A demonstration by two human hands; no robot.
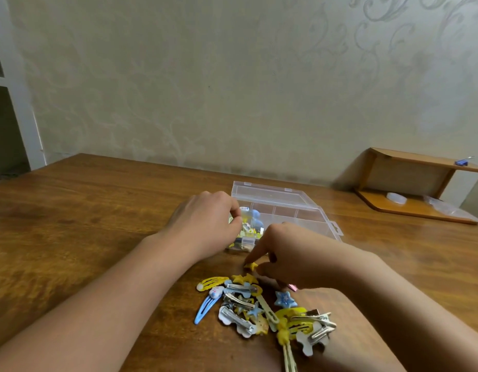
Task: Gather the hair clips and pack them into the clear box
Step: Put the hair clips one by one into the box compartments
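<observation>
a clear box (307, 210) is seen open on the wooden table (85, 210), lid tilted back; several clips are packed in its left compartments, right ones look bare. the left hand (205, 221) is held over the box's left edge w/ fingers curled; what's gripped can't be told. a small yellow star clip (250, 266) is pinched on the table by the right hand (283, 253), index finger & thumb. a pile of hair clips (259, 310) lies near, just in front.
</observation>
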